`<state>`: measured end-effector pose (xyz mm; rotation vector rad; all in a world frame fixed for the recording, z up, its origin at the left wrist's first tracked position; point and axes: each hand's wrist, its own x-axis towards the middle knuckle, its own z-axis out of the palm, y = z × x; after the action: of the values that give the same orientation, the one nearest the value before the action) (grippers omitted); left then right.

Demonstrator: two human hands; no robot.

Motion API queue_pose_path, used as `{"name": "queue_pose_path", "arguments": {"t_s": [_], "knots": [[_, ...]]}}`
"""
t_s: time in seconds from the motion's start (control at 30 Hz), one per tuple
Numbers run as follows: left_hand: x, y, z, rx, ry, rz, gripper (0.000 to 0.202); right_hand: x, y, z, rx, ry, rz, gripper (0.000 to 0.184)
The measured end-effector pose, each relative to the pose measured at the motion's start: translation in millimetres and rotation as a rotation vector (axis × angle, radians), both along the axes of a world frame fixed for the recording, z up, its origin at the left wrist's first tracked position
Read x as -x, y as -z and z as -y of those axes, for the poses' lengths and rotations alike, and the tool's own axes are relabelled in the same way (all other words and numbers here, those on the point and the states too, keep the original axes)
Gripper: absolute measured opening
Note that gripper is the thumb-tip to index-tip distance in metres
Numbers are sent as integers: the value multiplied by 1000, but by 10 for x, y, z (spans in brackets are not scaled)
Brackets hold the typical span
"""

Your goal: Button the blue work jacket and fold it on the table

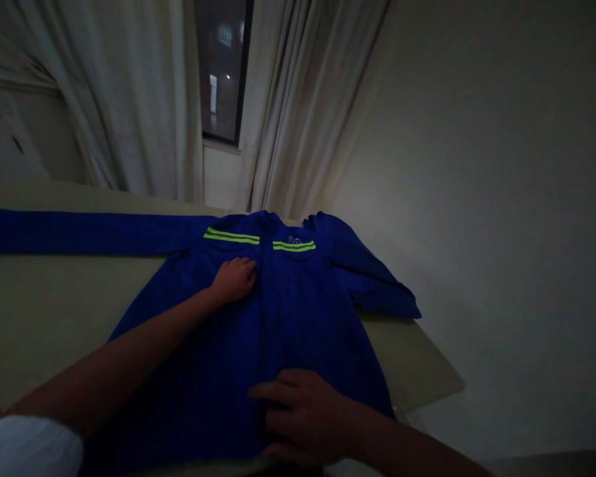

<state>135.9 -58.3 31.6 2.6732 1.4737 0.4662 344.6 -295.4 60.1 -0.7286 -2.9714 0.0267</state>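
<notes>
A blue work jacket (308, 311) lies spread front side up, with yellow-green reflective stripes across both chest sides and a small pale print on the right chest. One sleeve stretches far to the left; the other is bent down at the right. My left hand (234, 279) is closed on the cloth beside the front seam, just below the left stripe, its fingertips partly hidden. Lower down, my right hand (302, 417) is over the jacket near the bottom of that seam. Its fingers are apart, the index stretched left, and no held thing shows.
Beneath the jacket is a pale table (422, 364), its corner at the right. Long light curtains (134, 99) hang behind it around a narrow dark window (223, 73). A plain wall (516, 199) stands close on the right. The room is dim.
</notes>
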Motion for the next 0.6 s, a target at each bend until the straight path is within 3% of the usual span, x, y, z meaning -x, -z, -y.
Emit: {"name": "queue_pose_path", "arguments": {"t_s": [0.07,0.13,0.27,0.37,0.5,0.6], "knots": [[88,56,264,25,27,-17,52,-20,62,-77,-43,-62,-1,44],[252,115,494,48,13,-51,57,-44,133,-127,-104,-38,-22,47],[795,219,868,79,-142,-138,68,-168,230,-49,-248,177,-189,49],[1258,404,1197,43,-238,-147,76,-302,241,150,-262,354,-304,45],[1678,736,1705,-12,-174,-113,75,-374,258,420,-222,424,-382,40],[1740,771,1986,-146,-98,-75,73,-286,277,522,-191,351,-361,45]]}}
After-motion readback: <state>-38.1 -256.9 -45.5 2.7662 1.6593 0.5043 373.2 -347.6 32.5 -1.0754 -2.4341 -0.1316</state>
